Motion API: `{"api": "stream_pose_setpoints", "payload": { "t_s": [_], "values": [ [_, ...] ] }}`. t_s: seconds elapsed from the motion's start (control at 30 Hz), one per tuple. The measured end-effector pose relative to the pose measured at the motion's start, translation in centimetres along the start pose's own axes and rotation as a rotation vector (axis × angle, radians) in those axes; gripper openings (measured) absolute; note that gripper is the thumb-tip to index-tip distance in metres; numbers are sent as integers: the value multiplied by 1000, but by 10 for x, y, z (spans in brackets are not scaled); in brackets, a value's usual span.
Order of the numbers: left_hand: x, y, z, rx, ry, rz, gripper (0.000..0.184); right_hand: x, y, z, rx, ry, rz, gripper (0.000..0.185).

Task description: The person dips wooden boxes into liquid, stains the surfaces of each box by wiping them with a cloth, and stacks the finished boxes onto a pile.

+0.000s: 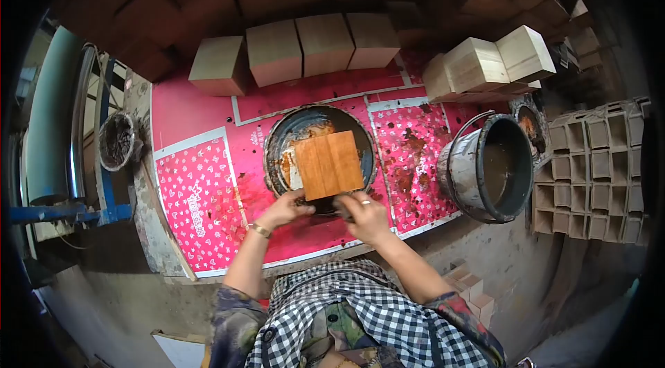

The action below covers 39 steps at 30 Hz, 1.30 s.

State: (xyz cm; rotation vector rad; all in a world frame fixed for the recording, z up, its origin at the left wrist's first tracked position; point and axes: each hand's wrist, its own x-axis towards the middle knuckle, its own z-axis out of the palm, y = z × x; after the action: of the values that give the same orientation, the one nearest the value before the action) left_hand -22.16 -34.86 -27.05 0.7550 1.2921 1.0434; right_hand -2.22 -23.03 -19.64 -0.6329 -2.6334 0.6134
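Left hand (282, 209): fingers half curled at the near edge of the block (332, 166); grip, we cannot tell. Right hand (367, 217) closes on a dark thing (341, 207), blurred. Block lies over the pan (280, 134); we judge steadying it and working evenly best. Pan holds rusty residue; bucket (457, 171), murky liquid; pot (118, 143), dark matter.

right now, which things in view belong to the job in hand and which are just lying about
Likely in the job:
orange-brown square wooden block, near the left hand and right hand
dark round basin with brown residue, beneath it
pale bare wooden blocks
round grey bucket (perhaps)

Seemingly lying about:
tan cardboard grid
grimy round container, far left
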Motion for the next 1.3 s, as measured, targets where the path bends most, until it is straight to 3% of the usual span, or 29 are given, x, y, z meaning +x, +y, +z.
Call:
{"api": "stream_pose_setpoints", "payload": {
  "t_s": [0.03,0.1,0.13,0.27,0.37,0.43,0.5,0.6,0.67,0.7,0.73,0.77,0.83,0.87,0.97,1.03,1.1,1.17,1.23,1.3],
  "values": [
    [-4,9,-8,-55,-72,21,50,-13,10,-13,-22,-6,118,39],
    [15,-31,-40,-640,-108,-10,55,-28,33,-19,82,140,211,29],
    [19,44,-24,-824,137,-276,46,-28,35,-21,121,203,250,27],
    [61,56,-17,-733,273,31,27,-13,42,-24,175,312,259,24],
    [38,71,4,-520,352,101,28,0,52,-30,185,378,282,24],
    [18,65,14,-134,433,71,26,16,57,-29,179,437,314,22],
    [2,42,19,56,330,71,26,41,53,-25,161,391,320,24],
    [0,-24,22,128,345,238,26,83,38,-1,13,240,332,29],
    [3,-25,32,44,430,286,25,107,10,19,-148,66,346,35],
    [4,-26,35,2,474,308,25,111,4,34,-237,139,269,38],
    [6,-37,30,167,477,318,24,112,-9,39,-226,-9,256,37],
    [7,-48,25,135,449,255,24,110,-21,42,-218,-153,239,37],
    [8,-47,23,73,374,136,26,83,-37,54,-191,-93,-97,34],
    [3,-34,33,-16,496,231,27,69,-37,52,-117,-60,-208,32],
    [11,-39,31,192,480,372,28,55,-13,16,-129,-223,-16,30],
    [10,-26,31,224,482,353,32,75,22,10,-180,-76,167,31],
    [7,-27,28,311,438,293,38,118,29,15,-216,130,194,31],
    [10,-29,28,277,443,292,37,152,11,37,-209,69,179,28],
    [7,-29,29,277,445,280,37,165,-21,63,-214,-154,27,27],
    [5,-34,30,164,448,212,32,142,-40,73,-147,-76,-185,28]
  ]
}}
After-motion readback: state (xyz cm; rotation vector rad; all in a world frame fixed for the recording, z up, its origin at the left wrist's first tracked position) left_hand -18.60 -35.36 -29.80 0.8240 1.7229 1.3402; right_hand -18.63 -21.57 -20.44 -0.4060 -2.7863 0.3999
